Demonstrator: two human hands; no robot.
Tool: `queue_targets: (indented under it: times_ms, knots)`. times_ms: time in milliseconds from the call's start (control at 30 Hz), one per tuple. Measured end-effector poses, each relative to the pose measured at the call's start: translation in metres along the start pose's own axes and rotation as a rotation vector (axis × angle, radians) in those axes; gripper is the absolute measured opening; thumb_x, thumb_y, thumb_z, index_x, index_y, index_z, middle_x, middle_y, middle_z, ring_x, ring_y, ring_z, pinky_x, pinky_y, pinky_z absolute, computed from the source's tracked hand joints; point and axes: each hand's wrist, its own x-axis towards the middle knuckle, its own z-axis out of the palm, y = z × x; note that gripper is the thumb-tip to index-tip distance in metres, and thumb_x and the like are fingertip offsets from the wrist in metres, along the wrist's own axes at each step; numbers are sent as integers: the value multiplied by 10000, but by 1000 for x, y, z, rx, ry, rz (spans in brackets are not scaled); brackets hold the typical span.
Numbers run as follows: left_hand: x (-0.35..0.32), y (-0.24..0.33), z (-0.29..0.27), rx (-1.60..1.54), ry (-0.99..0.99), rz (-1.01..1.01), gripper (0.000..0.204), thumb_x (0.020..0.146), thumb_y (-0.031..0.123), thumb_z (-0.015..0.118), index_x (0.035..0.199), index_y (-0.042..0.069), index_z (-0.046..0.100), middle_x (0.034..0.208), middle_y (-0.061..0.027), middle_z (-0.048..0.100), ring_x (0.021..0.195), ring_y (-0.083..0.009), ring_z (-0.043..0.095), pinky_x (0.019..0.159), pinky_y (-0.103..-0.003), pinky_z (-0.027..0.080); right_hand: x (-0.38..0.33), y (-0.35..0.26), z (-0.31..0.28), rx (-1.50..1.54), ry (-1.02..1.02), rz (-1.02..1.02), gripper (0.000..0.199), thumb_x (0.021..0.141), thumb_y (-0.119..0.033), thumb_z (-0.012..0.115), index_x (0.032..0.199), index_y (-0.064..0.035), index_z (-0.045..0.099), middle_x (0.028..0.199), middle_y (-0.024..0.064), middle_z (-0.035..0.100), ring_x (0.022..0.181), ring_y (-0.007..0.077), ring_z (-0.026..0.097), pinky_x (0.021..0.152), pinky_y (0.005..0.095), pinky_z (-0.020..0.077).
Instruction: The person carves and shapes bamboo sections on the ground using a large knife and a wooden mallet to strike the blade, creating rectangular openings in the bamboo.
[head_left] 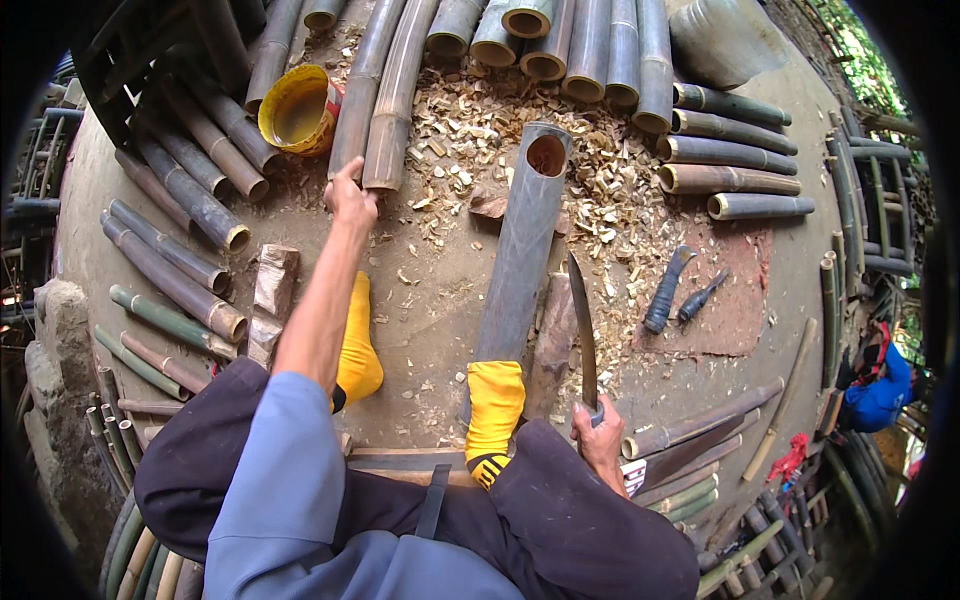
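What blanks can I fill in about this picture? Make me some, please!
1. The long curved knife is in the person's ____ hand.
2. The left hand is at the end of a pole made of ____.
3. The person's socks are mostly coloured ____.

Missing words: right; bamboo; yellow.

The floor (pixel 425 300) carries chips (pixel 625 190) at the far middle, bamboo tubes (pixel 366 95) left, far and right. A bucket (pixel 333 105) stands far left; a reddish mat (pixel 735 310) lies right.
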Motion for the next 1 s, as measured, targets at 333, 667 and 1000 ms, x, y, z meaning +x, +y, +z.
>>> queue_targets:
  times_ms: [333,667,1000]
  knots:
    - [-2,63,67,717,-525,106,664,746,202,679,1305,1,382,1251,-201,477,1166,-331,480,921,-470,434,39,-52,-25,-137,244,-369,413,768,-223,695,1068,-11,507,691,96,618,607,167,591,561,303,473]
    - [-241,-49,-4,422,-1054,-172,404,784,130,648,1115,-18,469,839,-89,587,693,-180,625,600,-328,560,33,-126,2,-46,92,-569,832,721,-215,705,1388,-12,251,1311,222,399,1180,347,424,1002,415,340]
    - [-58,215,-103,1737,-293,1189,366,723,221,647,990,32,482,854,-248,605,787,-410,603,693,-480,464,29,42,93,-46,88,-144,903,697,-196,733,1393,-4,191,1354,279,337,1259,391,349,1037,411,304]
